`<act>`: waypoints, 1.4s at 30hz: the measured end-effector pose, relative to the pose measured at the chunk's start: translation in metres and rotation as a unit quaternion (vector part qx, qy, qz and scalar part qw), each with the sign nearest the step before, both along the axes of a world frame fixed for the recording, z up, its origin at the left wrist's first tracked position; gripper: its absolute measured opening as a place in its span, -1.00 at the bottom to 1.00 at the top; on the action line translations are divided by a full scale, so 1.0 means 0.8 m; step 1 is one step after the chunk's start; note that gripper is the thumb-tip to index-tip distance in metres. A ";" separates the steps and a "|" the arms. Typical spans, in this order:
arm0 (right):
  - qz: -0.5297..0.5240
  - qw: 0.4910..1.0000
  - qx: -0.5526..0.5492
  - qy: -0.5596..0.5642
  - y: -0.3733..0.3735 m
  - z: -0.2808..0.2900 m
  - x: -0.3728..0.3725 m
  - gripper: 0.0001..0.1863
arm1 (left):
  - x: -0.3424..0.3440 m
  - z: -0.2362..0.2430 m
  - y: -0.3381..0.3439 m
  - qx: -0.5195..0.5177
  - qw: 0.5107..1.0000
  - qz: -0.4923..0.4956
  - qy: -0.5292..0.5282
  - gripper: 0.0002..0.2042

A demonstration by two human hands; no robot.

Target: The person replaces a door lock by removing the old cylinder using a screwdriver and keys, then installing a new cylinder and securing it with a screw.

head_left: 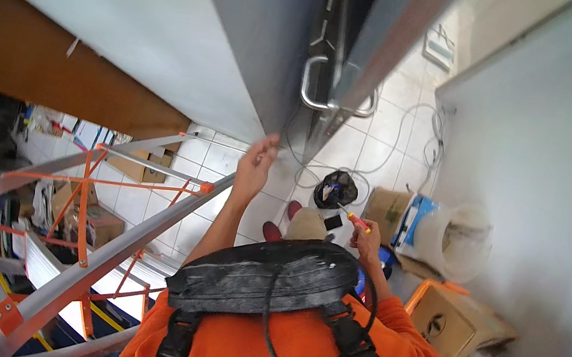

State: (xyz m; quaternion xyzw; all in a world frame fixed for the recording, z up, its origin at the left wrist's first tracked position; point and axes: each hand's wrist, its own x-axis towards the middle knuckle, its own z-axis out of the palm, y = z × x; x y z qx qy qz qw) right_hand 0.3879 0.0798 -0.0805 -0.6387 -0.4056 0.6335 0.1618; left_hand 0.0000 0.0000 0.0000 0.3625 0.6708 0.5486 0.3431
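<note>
In my right hand (pixel 368 245) is a screwdriver (pixel 358 222) with a red and yellow handle, its shaft slanting up and left toward a black plastic bag (pixel 336 189) on the floor. My left hand (pixel 255 165) is raised beside the lower edge of a grey door panel (pixel 270 30). Its fingers are stretched out and slightly blurred, with nothing visible in them; whether they touch the panel I cannot tell. Past that hand, a silver pull handle (pixel 308 79) projects at the door's edge, beside a narrow metal-framed gap.
An aluminium stepladder (pixel 115 255) with orange braces stands close on my left. Cardboard boxes (pixel 455 323) and a white bucket (pixel 453 238) line the right wall. A loose grey cable (pixel 395 148) trails over the white floor tiles. A black bag (pixel 261 274) hangs at my chest.
</note>
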 end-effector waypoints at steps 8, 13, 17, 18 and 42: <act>-0.175 0.984 0.032 0.016 -0.121 0.053 0.087 -0.69 | 0.037 0.137 0.123 0.079 0.840 -0.060 0.534 -0.37; -0.262 0.959 0.094 0.040 -0.140 0.036 0.135 -0.70 | 0.063 0.107 0.164 -0.035 0.847 -0.088 0.523 -0.43; -0.253 0.963 0.080 0.044 -0.105 0.052 0.117 -0.70 | 0.067 0.135 0.189 -0.058 0.805 -0.169 0.566 -0.49; -0.250 0.963 0.085 0.055 -0.086 0.047 0.108 -0.68 | 0.060 0.134 0.197 -0.066 0.784 -0.196 0.585 -0.50; -0.214 0.629 0.708 0.239 0.162 -0.063 -0.015 -0.56 | 0.092 0.038 0.334 0.376 0.650 -0.135 0.647 -0.59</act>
